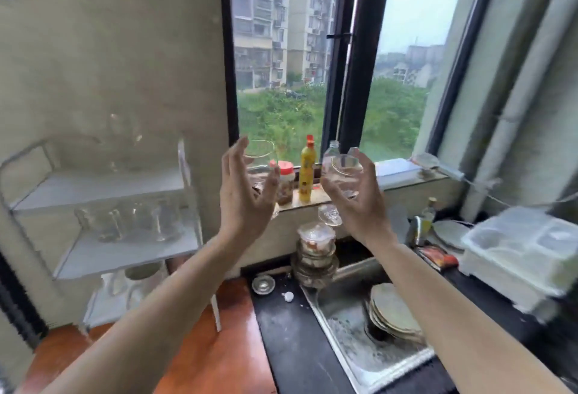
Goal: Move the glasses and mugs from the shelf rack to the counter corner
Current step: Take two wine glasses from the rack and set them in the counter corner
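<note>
Clear, smooth round glass [260, 155] cupped loosely in left hand [242, 193]; second clear tumbler [342, 174] wrapped by curled right hand [359, 202], above steel sink [350, 324]

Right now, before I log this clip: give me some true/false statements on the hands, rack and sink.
1. Each hand, left hand and right hand, holds a clear glass. True.
2. The shelf rack has no glassware left. False: glasses still stand on its middle shelf.
3. Plates lie in the sink. True.
4. The yellow bottle stands in the sink. False: it stands on the windowsill.
</note>
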`<action>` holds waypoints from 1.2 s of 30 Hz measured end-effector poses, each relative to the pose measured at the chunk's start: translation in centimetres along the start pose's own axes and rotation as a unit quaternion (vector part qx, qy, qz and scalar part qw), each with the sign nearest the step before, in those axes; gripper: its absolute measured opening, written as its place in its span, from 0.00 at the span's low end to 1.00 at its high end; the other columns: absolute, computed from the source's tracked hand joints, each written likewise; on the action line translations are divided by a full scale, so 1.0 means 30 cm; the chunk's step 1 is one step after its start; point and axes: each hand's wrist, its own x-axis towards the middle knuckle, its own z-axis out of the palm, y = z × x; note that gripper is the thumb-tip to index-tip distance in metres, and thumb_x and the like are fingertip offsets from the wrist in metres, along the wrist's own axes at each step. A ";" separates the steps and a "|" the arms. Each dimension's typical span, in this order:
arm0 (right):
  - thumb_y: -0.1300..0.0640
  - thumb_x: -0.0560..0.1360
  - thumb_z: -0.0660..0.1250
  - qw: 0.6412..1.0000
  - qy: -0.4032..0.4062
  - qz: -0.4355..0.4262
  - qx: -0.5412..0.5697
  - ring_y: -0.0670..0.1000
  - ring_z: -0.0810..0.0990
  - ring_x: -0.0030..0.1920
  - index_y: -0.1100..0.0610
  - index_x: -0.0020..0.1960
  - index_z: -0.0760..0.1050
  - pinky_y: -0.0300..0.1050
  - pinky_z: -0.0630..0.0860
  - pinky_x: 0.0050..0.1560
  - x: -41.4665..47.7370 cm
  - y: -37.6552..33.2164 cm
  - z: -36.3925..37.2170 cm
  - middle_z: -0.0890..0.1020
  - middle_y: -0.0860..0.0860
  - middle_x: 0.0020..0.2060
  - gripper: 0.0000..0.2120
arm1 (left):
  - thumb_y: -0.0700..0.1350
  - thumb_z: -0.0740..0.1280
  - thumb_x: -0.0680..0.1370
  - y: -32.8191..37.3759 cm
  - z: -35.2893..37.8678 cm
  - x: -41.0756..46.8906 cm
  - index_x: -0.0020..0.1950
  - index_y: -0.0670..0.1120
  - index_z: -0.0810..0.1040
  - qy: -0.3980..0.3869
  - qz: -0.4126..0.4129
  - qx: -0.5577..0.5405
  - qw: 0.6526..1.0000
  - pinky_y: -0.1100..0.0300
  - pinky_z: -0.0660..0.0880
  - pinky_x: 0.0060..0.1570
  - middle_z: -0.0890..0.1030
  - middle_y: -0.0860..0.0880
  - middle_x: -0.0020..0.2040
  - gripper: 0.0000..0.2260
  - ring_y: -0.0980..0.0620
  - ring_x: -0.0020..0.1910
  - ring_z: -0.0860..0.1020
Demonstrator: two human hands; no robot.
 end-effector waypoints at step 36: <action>0.42 0.73 0.74 0.821 0.389 0.313 -0.277 0.33 0.78 0.53 0.48 0.79 0.59 0.28 0.68 0.50 -0.881 1.179 -3.032 0.78 0.40 0.59 0.40 | 0.51 0.72 0.75 2.114 2.602 -1.182 0.78 0.48 0.58 -0.422 0.036 -0.429 0.798 0.45 0.76 0.59 0.73 0.52 0.66 0.36 0.55 0.61 0.75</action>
